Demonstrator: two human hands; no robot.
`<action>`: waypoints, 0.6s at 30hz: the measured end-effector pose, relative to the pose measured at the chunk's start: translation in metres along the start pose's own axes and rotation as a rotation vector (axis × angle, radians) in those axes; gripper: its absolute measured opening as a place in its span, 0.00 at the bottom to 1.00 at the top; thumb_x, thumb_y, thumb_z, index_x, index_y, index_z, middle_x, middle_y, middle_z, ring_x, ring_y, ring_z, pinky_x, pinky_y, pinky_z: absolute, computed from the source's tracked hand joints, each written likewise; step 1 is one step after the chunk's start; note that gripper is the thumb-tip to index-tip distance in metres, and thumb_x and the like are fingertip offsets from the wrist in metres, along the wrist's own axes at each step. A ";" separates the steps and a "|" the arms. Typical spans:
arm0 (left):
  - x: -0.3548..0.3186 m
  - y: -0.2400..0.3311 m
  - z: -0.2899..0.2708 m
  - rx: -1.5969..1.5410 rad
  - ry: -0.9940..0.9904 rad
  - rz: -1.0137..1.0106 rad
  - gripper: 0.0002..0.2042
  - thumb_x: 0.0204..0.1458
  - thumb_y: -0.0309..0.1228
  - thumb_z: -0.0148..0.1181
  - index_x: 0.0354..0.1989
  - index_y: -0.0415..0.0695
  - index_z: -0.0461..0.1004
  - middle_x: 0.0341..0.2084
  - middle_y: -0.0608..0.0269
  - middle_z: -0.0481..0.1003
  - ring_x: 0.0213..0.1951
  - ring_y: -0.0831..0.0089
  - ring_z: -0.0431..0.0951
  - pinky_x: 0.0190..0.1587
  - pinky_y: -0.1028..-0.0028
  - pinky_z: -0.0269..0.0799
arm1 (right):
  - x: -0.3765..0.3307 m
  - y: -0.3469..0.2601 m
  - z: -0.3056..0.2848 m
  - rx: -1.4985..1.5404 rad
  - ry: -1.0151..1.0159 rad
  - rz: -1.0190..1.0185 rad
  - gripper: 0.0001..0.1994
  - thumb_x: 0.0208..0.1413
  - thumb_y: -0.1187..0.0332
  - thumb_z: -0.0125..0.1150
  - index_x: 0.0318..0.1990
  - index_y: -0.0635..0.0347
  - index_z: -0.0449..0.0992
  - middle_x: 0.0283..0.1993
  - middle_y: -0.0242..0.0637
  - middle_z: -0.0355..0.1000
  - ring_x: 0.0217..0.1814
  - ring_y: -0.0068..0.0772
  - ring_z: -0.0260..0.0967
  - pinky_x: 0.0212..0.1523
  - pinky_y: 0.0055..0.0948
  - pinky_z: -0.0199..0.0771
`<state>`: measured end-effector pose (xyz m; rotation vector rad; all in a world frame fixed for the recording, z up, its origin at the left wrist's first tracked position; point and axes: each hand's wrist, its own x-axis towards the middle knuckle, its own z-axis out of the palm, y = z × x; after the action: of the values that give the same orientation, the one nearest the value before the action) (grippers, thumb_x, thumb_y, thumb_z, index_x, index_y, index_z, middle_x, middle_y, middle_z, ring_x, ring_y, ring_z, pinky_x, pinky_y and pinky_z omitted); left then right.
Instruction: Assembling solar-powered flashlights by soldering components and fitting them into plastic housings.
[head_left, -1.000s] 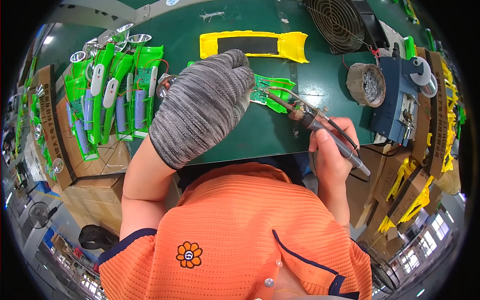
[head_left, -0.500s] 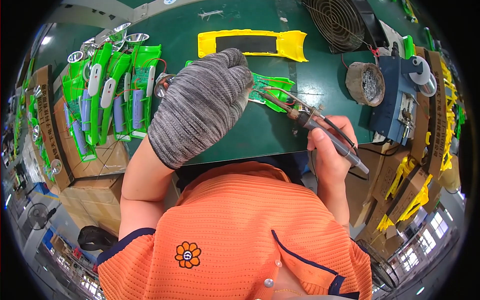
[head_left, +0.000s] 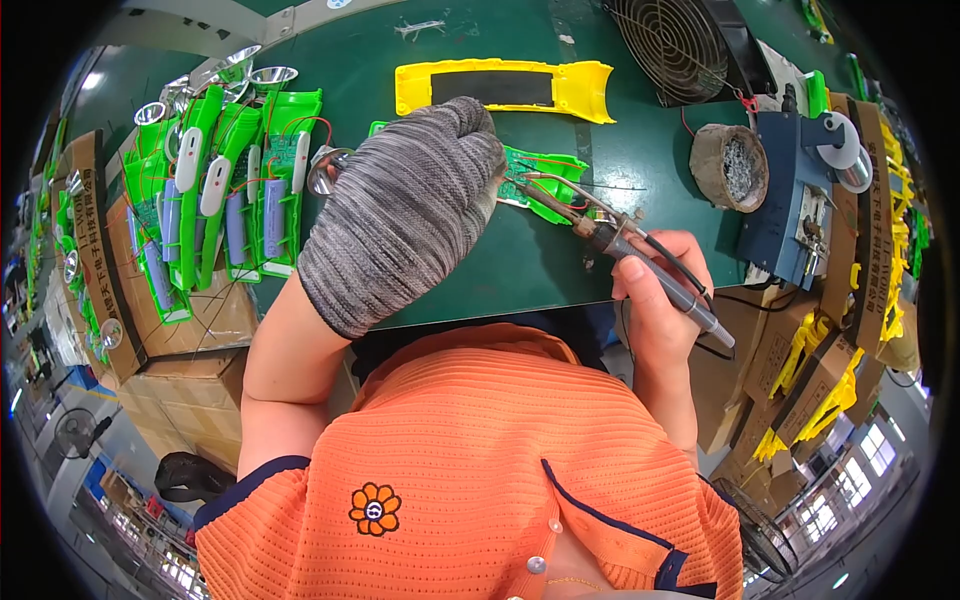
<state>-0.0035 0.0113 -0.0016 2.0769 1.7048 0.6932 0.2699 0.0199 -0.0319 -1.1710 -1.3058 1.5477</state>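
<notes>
My left hand [head_left: 405, 215], in a grey striped knit glove, is curled over a green plastic housing [head_left: 548, 207]. The glove covers much of that housing and hides most of my fingertips. At the housing's right part, a green circuit board [head_left: 522, 163] with red wires shows beside the glove. A reflector cup [head_left: 326, 170] peeks out to the left of my wrist. My bare right hand [head_left: 662, 295] grips a soldering iron [head_left: 650, 265] with a thin feed tube along it. The iron's tip reaches the board close to my left fingertips; exact contact is too small to tell.
Beyond my hands lies a yellow shell [head_left: 585, 90] with a black panel. Several green housings [head_left: 190, 235] with batteries and wires crowd the left. At the right stand a round pot of metal scraps [head_left: 735, 170], a blue soldering machine [head_left: 785, 190] and a fan [head_left: 670, 45].
The soldering iron and my right hand have shifted very slightly to the left. My left hand and the green housing look nearly unchanged.
</notes>
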 end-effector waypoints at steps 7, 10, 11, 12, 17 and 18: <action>-0.001 -0.002 0.002 -0.005 0.023 0.009 0.05 0.52 0.20 0.66 0.36 0.40 0.78 0.36 0.55 0.78 0.40 0.55 0.80 0.44 0.64 0.78 | -0.002 0.003 -0.003 0.050 0.031 -0.021 0.12 0.56 0.74 0.74 0.43 0.66 0.76 0.34 0.35 0.79 0.30 0.17 0.73 0.32 0.18 0.72; 0.000 -0.002 0.001 -0.028 0.010 0.011 0.05 0.51 0.20 0.66 0.35 0.40 0.78 0.35 0.56 0.77 0.39 0.55 0.80 0.44 0.64 0.78 | -0.002 0.002 -0.002 0.106 0.045 -0.020 0.13 0.56 0.73 0.75 0.43 0.66 0.76 0.34 0.36 0.79 0.30 0.18 0.73 0.31 0.19 0.72; 0.000 -0.002 0.001 -0.030 0.009 0.003 0.05 0.51 0.20 0.66 0.35 0.40 0.78 0.35 0.56 0.77 0.39 0.55 0.80 0.44 0.64 0.78 | -0.002 0.001 -0.002 0.112 0.048 -0.007 0.13 0.56 0.73 0.75 0.43 0.66 0.76 0.34 0.36 0.79 0.30 0.19 0.73 0.31 0.19 0.72; 0.000 -0.001 0.001 -0.031 0.007 -0.004 0.05 0.51 0.20 0.66 0.35 0.40 0.78 0.35 0.56 0.77 0.39 0.55 0.80 0.44 0.64 0.78 | -0.002 0.002 -0.002 0.112 0.048 -0.006 0.13 0.56 0.73 0.75 0.43 0.66 0.76 0.34 0.36 0.79 0.30 0.19 0.73 0.31 0.19 0.72; -0.001 0.000 0.001 -0.008 0.007 -0.013 0.05 0.52 0.20 0.66 0.35 0.40 0.78 0.35 0.55 0.77 0.39 0.55 0.80 0.44 0.64 0.78 | -0.001 0.002 -0.002 0.018 0.012 -0.026 0.12 0.56 0.74 0.74 0.43 0.66 0.76 0.35 0.35 0.79 0.31 0.17 0.72 0.33 0.18 0.72; -0.001 0.000 0.002 0.002 0.012 -0.006 0.05 0.52 0.20 0.66 0.35 0.40 0.78 0.35 0.55 0.77 0.39 0.55 0.80 0.44 0.63 0.78 | -0.001 0.002 -0.002 0.018 0.012 -0.027 0.12 0.56 0.74 0.74 0.43 0.66 0.76 0.35 0.35 0.79 0.31 0.17 0.72 0.33 0.18 0.72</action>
<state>-0.0027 0.0108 -0.0030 2.0725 1.7179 0.7036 0.2718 0.0192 -0.0340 -1.1454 -1.2919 1.5283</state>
